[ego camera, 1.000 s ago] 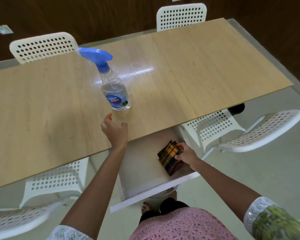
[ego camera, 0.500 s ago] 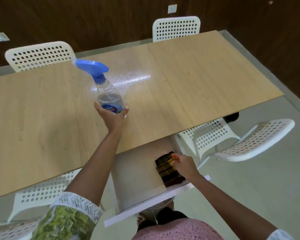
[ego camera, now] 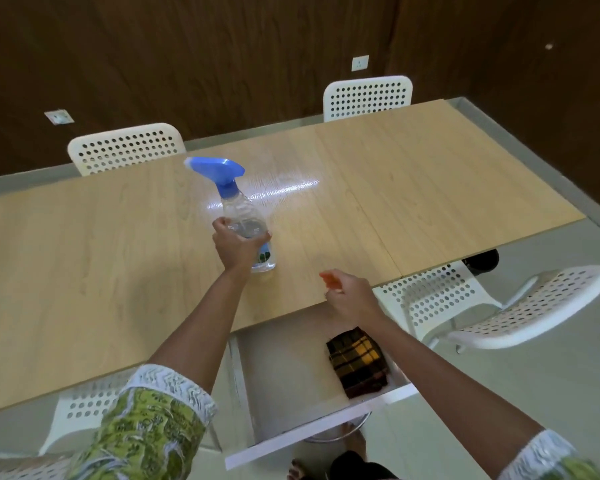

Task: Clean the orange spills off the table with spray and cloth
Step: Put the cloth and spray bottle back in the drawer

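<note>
A clear spray bottle (ego camera: 246, 216) with a blue trigger head stands on the light wooden table (ego camera: 430, 188), near its front edge. My left hand (ego camera: 238, 249) grips the bottle's body from the near side. My right hand (ego camera: 352, 299) hovers over the table's front edge to the right of the bottle; its fingers are loosely curled and hold nothing, and one orange-tipped finger is blurred. A folded dark plaid cloth (ego camera: 355, 362) lies in the right part of the open white drawer (ego camera: 284, 368) under the table. Nothing touches the cloth.
White perforated chairs stand around the table: two behind it (ego camera: 368, 97) (ego camera: 125, 147), two at the near right (ego camera: 430, 299) (ego camera: 534, 303), and one at the near left (ego camera: 84, 410). The drawer juts out toward my legs. A dark wood wall is behind.
My left hand reached the bottle and closed round it. My right hand let go of the cloth in the drawer and rose to the table edge.
</note>
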